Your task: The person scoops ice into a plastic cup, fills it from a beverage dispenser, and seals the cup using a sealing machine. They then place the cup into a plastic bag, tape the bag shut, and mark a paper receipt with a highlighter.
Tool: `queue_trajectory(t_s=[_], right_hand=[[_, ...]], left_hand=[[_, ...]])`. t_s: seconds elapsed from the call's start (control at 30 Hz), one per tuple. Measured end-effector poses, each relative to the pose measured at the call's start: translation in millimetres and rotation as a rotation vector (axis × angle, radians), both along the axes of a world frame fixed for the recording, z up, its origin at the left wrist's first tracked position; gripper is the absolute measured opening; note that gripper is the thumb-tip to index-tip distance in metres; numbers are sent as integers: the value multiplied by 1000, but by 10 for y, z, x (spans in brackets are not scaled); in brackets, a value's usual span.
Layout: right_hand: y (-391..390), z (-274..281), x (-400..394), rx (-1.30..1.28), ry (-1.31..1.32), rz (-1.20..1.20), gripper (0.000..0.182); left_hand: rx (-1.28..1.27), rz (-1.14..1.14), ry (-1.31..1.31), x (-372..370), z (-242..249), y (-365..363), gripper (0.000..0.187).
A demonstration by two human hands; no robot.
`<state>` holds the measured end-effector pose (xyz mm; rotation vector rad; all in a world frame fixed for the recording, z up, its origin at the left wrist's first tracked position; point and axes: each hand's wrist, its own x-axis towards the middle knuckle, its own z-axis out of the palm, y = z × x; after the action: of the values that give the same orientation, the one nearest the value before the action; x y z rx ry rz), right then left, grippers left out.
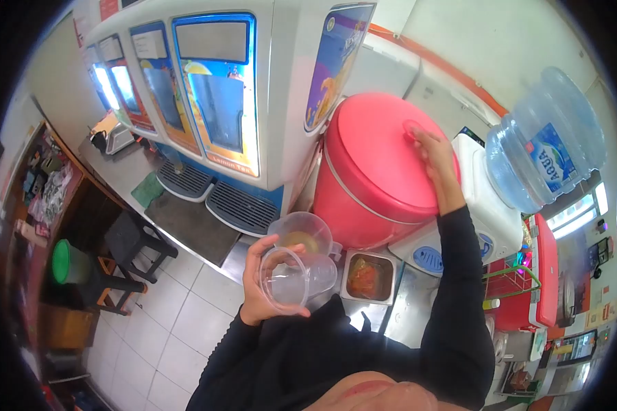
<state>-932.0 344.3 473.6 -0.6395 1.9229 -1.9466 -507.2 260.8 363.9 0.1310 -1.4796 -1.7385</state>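
Note:
My left hand is wrapped round a clear plastic cup, which is tipped so that its open mouth faces me. Just behind the cup stands a clear plastic jug with a little yellowish liquid at its bottom. My right hand grips the small round knob on the lid of a large pink-red ice bucket. The lid appears to rest on the bucket. Near the bucket's foot, a square metal container holds something orange-red in liquid.
A drink dispenser with lit panels and black drip trays stands to the left. A water dispenser with a big blue bottle is on the right. Stools stand on the tiled floor at left.

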Motion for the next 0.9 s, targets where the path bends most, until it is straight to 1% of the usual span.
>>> queue_trajectory(t_s=[0.07, 0.1, 0.13, 0.17, 0.2, 0.27, 0.3, 0.33, 0.37, 0.4, 0.43, 0.47, 0.53, 0.57, 0.63, 0.67, 0.73, 0.77, 0.83, 0.9], right_hand=[[57, 224, 175, -65, 91, -65, 23], [89, 425, 300, -122, 167, -115, 26], [103, 642, 398, -173, 242, -164, 29], [197, 825, 287, -199, 365, -129, 34], [184, 1073, 295, -235, 426, -169, 34], [83, 1410, 102, -169, 672, -126, 44], [-44, 1494, 46, -62, 823, -213, 47], [-97, 1519, -214, 106, 996, -169, 41], [-185, 1460, -438, 116, 993, -179, 41], [-288, 1376, -608, 271, 1252, -185, 37], [-368, 1280, -706, 431, 1508, -185, 34], [-408, 1153, -797, 439, 1503, -188, 34], [-512, 921, -881, 659, 1446, 106, 31], [-546, 790, -882, 766, 1373, 187, 30], [-628, 405, -1227, 956, 1458, 264, 31], [-603, 307, -1361, 959, 1439, 258, 31], [-716, 277, -1347, 1025, 1378, 319, 26], [-754, 268, -1311, 1027, 1361, 314, 26], [-874, 222, -1063, 1097, 1652, 52, 17], [-1118, -88, -701, 809, 1319, -12, 23]], left_hand=[[-72, -148, 87, -83, -29, -257, 124], [-71, -161, 86, -154, -5, -379, 124], [-152, -194, 92, -228, 40, -486, 121], [-232, -232, 90, -278, 62, -572, 118], [-229, -256, 72, -324, 60, -631, 118], [-193, -351, 91, -447, 60, -687, 115], [-190, -372, 83, -510, 73, -705, 115], [-203, -421, 111, -566, 99, -705, 112], [-214, -465, 142, -620, 122, -693, 110], [-186, -487, 162, -662, 136, -669, 106], [-182, -495, 162, -696, 132, -665, 106], [-173, -522, 162, -727, 121, -663, 106], [-140, -576, 132, -749, 72, -674, 105], [-136, -584, 125, -777, 68, -682, 105], [-111, -590, 96, -818, 78, -698, 103], [-110, -604, 83, -835, 43, -718, 103], [-166, -532, 86, -886, -55, -793, 106], [-165, -545, 74, -915, -79, -822, 106], [-149, -496, 122, -989, -135, -871, 110], [-143, -463, 153, -1069, -200, -926, 113]])
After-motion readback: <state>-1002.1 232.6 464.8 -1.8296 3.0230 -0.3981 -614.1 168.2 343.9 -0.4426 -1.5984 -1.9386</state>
